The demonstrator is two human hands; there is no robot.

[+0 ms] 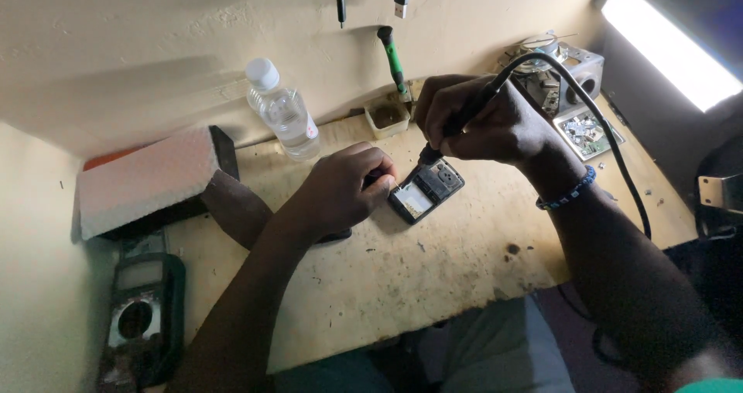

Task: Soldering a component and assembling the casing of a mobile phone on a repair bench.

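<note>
- While the right hand [495,122] grips a black soldering iron [457,126] with fingers wrapped tight, its tip comes down on the small dark phone [426,190] lying open near the middle of the counter [433,269].
- Left hand [340,188] is curled narrow, pinching something thin at the phone's left edge; what it pinches is too small to tell.
- The iron's black cable [611,130] arcs over the right wrist and runs off toward the counter's right edge.
- Bare worn counter lies between the phone and the near edge, the widest open room.
- At the back, against the wall, stand a clear plastic bottle [282,110] with a white cap and a small square tub [387,116]; the tub's contents look dark, and cannot be made out.
- A green-handled tool [393,56] leans just beside the tub.
- Left of the hands, a white foam block [143,180] rests on a dark box, with a multimeter [139,319] lower left, beyond the counter's left edge.
- A metal casing [569,68] and circuit board [584,132] crowd the far right corner.
</note>
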